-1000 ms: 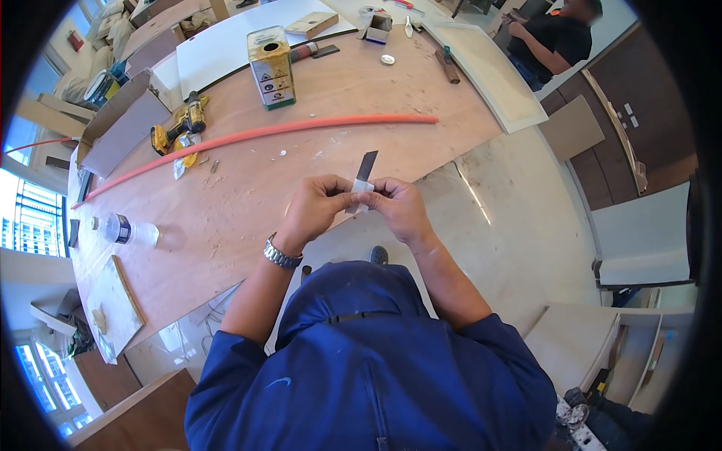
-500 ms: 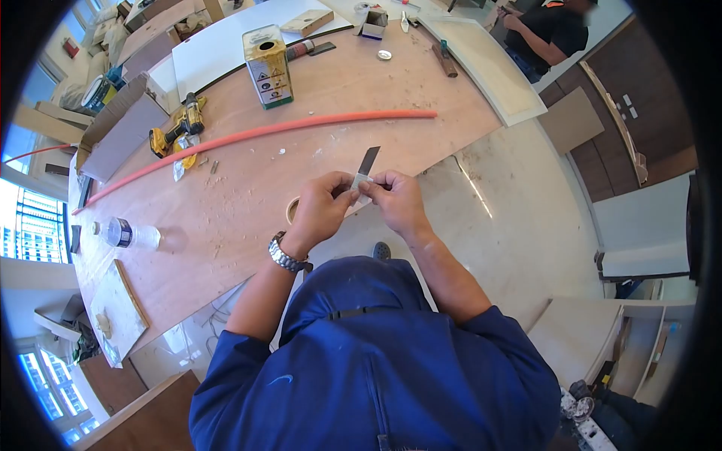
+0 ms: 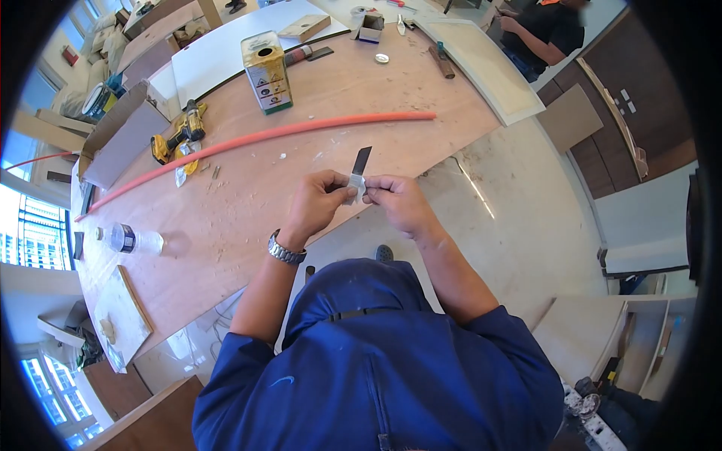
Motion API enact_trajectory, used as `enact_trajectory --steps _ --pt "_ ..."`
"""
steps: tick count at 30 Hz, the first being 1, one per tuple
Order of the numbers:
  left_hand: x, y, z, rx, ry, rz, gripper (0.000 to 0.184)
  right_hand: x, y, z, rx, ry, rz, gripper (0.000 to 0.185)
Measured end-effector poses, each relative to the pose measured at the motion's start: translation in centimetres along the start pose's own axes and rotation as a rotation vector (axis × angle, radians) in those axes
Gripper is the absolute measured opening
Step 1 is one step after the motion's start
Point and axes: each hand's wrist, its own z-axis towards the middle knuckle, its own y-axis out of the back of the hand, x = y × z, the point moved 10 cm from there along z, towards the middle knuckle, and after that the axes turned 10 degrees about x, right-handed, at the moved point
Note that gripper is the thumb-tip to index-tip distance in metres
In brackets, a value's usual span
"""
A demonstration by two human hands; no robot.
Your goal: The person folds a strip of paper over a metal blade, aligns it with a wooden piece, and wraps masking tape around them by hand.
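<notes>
In the head view, I have both hands raised in front of the body, close together near the edge of the table [image 3: 248, 199]. The left hand [image 3: 317, 204] pinches a white wrapping [image 3: 356, 183] between thumb and fingers on its left side. The right hand [image 3: 402, 207] has thumb and forefinger pressed together at the wrapping's right edge; its other fingers are curled in. The wrapping sits around the lower end of a dark blade [image 3: 362, 161], whose bare part points up and away from me, with a slanted tip. I see the blade held between the two hands, just ahead of the fingertips. The left wrist carries a metal watch [image 3: 286, 249].

Beyond the hands I can see an orange tube [image 3: 301, 126] lying across the table, with a metal can [image 3: 267, 79] behind it. A drill [image 3: 180, 135] lies near the tube's left part, and a plastic bottle [image 3: 135, 240] is nearer, at the left. Another person [image 3: 538, 41] is at the far right.
</notes>
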Motion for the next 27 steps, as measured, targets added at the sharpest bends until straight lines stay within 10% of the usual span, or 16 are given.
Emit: enact_trajectory --steps 27 --pt "-0.9 -1.2 -0.4 0.062 0.075 0.103 0.028 -0.2 -0.1 0.3 -0.080 0.134 -0.196 0.017"
